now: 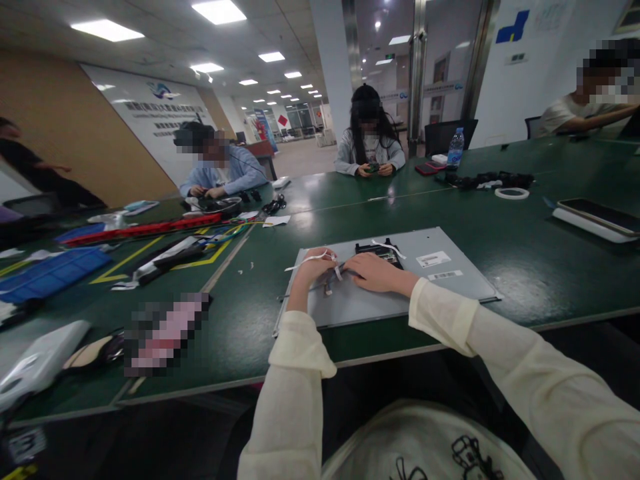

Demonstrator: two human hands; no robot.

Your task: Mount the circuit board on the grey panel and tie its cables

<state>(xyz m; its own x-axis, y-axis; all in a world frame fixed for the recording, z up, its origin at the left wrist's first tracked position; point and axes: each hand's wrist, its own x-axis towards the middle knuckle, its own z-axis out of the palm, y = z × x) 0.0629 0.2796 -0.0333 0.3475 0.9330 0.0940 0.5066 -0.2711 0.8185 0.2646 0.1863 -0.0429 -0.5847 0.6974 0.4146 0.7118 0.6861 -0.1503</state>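
A flat silver-grey display panel [425,257] lies back side up on the green table, with white labels on its right part. On it sits a black part [383,250] with white strips sticking up. My left hand [316,267] is over the panel's left side, its fingers closed on a thin grey cable with white tape [337,270]. From the right, my right hand [374,273] pinches the same cable close to the left fingertips. The cable's connector end [328,288] hangs just below the fingers. The exact grip points are partly hidden by my fingers.
A blurred pinkish object [173,330], a white device [43,360] and a blue bin [55,273] are on the left. A phone [600,217] lies far right; a water bottle [455,148] stands behind. Several people sit around the green table [240,333].
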